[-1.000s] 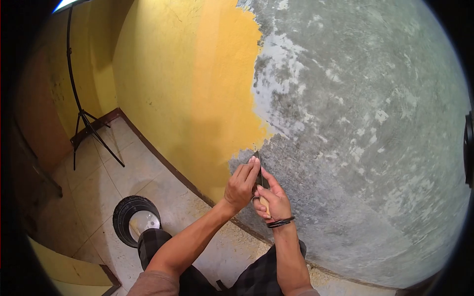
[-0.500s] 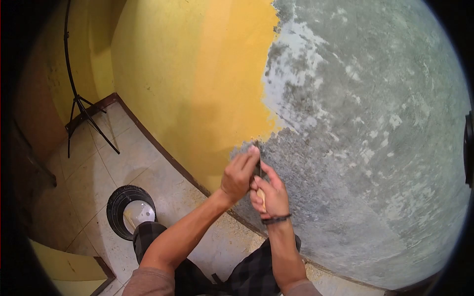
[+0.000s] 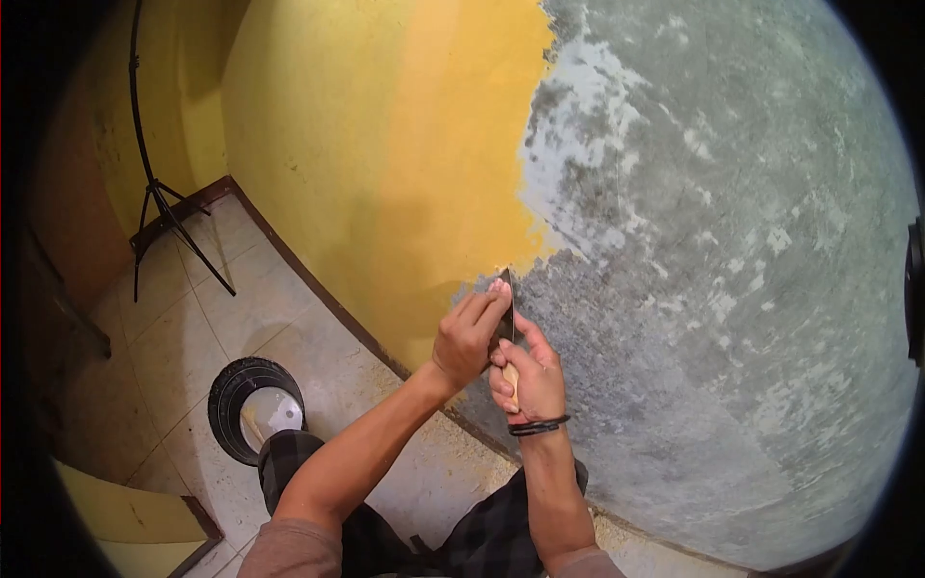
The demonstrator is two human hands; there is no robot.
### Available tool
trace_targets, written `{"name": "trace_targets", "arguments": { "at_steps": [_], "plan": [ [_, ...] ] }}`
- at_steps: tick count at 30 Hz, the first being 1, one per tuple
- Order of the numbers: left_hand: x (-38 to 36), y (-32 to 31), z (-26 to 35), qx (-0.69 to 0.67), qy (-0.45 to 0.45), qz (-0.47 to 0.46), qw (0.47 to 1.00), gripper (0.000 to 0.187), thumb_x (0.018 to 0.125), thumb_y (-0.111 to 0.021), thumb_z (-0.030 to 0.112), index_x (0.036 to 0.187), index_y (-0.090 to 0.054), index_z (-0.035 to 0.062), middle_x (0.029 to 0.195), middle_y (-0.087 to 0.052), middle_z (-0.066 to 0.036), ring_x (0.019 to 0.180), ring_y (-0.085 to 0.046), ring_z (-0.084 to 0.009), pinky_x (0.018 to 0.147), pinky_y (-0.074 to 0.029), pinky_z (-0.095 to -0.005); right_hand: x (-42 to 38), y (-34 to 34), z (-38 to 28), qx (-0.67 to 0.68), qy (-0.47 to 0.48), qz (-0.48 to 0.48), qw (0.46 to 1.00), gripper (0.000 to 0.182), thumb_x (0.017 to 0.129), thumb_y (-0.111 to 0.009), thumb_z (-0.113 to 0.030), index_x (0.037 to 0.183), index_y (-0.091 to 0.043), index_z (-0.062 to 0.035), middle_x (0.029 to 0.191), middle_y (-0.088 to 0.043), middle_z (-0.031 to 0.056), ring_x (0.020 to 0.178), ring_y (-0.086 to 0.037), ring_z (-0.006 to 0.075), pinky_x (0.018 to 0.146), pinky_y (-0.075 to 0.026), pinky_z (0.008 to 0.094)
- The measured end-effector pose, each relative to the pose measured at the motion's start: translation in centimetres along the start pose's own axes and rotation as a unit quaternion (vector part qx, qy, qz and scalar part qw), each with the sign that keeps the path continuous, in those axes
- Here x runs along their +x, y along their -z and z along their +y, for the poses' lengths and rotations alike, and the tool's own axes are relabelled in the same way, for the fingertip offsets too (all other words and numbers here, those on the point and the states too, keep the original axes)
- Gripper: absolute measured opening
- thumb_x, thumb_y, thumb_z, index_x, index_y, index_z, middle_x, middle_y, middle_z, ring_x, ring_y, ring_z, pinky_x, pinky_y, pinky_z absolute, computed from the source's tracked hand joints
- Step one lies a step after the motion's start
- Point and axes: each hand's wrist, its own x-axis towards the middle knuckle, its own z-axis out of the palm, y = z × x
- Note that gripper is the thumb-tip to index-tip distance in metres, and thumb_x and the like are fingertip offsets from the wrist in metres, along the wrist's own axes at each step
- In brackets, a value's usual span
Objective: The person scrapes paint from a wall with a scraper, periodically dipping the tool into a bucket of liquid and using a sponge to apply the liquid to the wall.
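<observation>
My right hand [image 3: 532, 378] is wrapped around the pale wooden handle of a scraper [image 3: 509, 313]. Its dark metal blade points up, with the tip at the ragged lower edge of the yellow paint [image 3: 414, 193]. My left hand [image 3: 470, 332] grips the blade from the left side, fingers pressed on it near the tip and covering much of it. Bare grey rough plaster [image 3: 597, 356] lies just right of both hands, and a whitish patch [image 3: 578, 125] is above them on the same wall.
A black bucket [image 3: 227, 424] with whitish contents stands on the tiled floor [image 3: 193, 337] near my left knee. Paint chips [image 3: 453, 462] lie along the wall's foot. A black tripod stand [image 3: 159, 188] is at far left, and a low yellow wall edge [image 3: 135, 511] at lower left.
The scraper's blade has turned slightly, so more of it and its tip show beside my left fingers. Both hands keep nearly the same place and grip.
</observation>
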Motion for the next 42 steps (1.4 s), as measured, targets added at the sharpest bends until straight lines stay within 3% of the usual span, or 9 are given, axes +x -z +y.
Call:
{"name": "trace_targets", "arguments": {
  "at_steps": [10,16,18,20,22,24,33,37,42],
  "plan": [
    [0.4,0.3,0.0,0.01,0.026,-0.002,1.0,0.044,0.071,-0.06,0.004,0.114,-0.057,-0.0075,0.101,-0.062,-0.019,0.091,-0.062,-0.0332,0.08,-0.052,-0.0375,0.3,-0.3,-0.3,0.008,0.003,0.005,1.0,0.049,0.089,-0.047,-0.002,0.137,-0.036,-0.004,0.072,-0.05,0.006,0.041,-0.042,0.0079,0.03,-0.027,0.0216],
    [0.5,0.2,-0.2,0.009,0.005,0.006,1.0,0.044,0.069,-0.061,0.0,0.113,-0.058,-0.0062,0.1,-0.062,-0.018,0.09,-0.062,-0.0335,0.075,-0.052,-0.0373,-0.2,-0.2,-0.5,0.001,-0.002,-0.003,1.0,0.046,0.091,-0.046,-0.003,0.136,-0.037,-0.0057,0.074,-0.05,0.0066,0.043,-0.041,0.0086,0.03,-0.028,0.0201],
    [0.8,0.6,-1.0,0.039,0.07,0.004,0.997,0.041,0.07,-0.06,-0.001,0.112,-0.059,-0.004,0.099,-0.062,-0.017,0.089,-0.062,-0.0327,0.075,-0.052,-0.0372,2.2,-1.1,-0.1,0.008,-0.001,-0.009,1.0,0.046,0.091,-0.05,-0.005,0.135,-0.037,-0.0043,0.073,-0.05,0.006,0.042,-0.041,0.0089,0.029,-0.026,0.0209],
    [1.0,0.8,-1.4,0.044,0.045,0.033,0.997,0.041,0.072,-0.061,0.001,0.112,-0.059,-0.0018,0.1,-0.062,-0.017,0.089,-0.062,-0.0331,0.075,-0.052,-0.0373,2.1,-1.1,-0.1,0.004,-0.005,-0.035,0.999,0.046,0.091,-0.05,-0.006,0.134,-0.036,-0.0039,0.073,-0.05,0.0061,0.041,-0.04,0.0088,0.029,-0.026,0.0208],
    [0.9,1.6,-0.2,0.014,0.087,-0.03,0.996,0.041,0.073,-0.061,0.003,0.114,-0.058,-0.0018,0.1,-0.062,-0.017,0.09,-0.062,-0.0336,0.077,-0.052,-0.0371,0.7,-1.1,0.0,-0.009,-0.007,-0.015,1.0,0.045,0.091,-0.05,-0.006,0.133,-0.036,-0.0041,0.074,-0.05,0.0062,0.041,-0.04,0.0088,0.029,-0.026,0.0207],
    [0.7,1.3,0.6,-0.007,0.033,-0.027,0.999,0.042,0.074,-0.06,0.004,0.115,-0.057,-0.004,0.101,-0.062,-0.018,0.095,-0.062,-0.0347,0.081,-0.052,-0.0388,-0.7,-0.8,0.0,0.006,0.001,0.016,1.0,0.042,0.091,-0.05,-0.006,0.131,-0.038,-0.0052,0.074,-0.05,0.0066,0.041,-0.041,0.0085,0.029,-0.026,0.0204],
    [1.0,1.2,0.1,-0.023,0.07,-0.026,0.997,0.043,0.071,-0.062,0.005,0.113,-0.058,-0.0054,0.103,-0.061,-0.019,0.093,-0.061,-0.0352,0.081,-0.051,-0.0394,-0.6,-0.6,-0.4,-0.027,0.011,0.02,0.999,0.04,0.091,-0.049,-0.006,0.13,-0.039,-0.0032,0.074,-0.05,0.006,0.041,-0.04,0.008,0.029,-0.027,0.0202],
    [0.9,0.7,-1.6,0.015,0.056,0.027,0.998,0.048,0.067,-0.063,0.001,0.114,-0.057,-0.0039,0.102,-0.062,-0.018,0.092,-0.061,-0.0355,0.078,-0.051,-0.0395,2.2,-1.4,0.0,-0.022,-0.001,-0.025,0.999,0.038,0.091,-0.05,-0.007,0.128,-0.042,-0.0031,0.074,-0.05,0.0053,0.042,-0.04,0.0076,0.031,-0.027,0.0194],
    [0.6,1.3,-0.2,-0.009,0.055,-0.016,0.998,0.053,0.064,-0.065,0.001,0.116,-0.056,-0.0045,0.102,-0.061,-0.019,0.09,-0.061,-0.0353,0.078,-0.051,-0.0397,0.3,-0.5,-0.1,-0.021,-0.005,-0.02,1.0,0.047,0.092,-0.051,-0.007,0.137,-0.037,-0.0056,0.078,-0.052,0.005,0.046,-0.042,0.0063,0.032,-0.027,0.0197]
  ]
}}
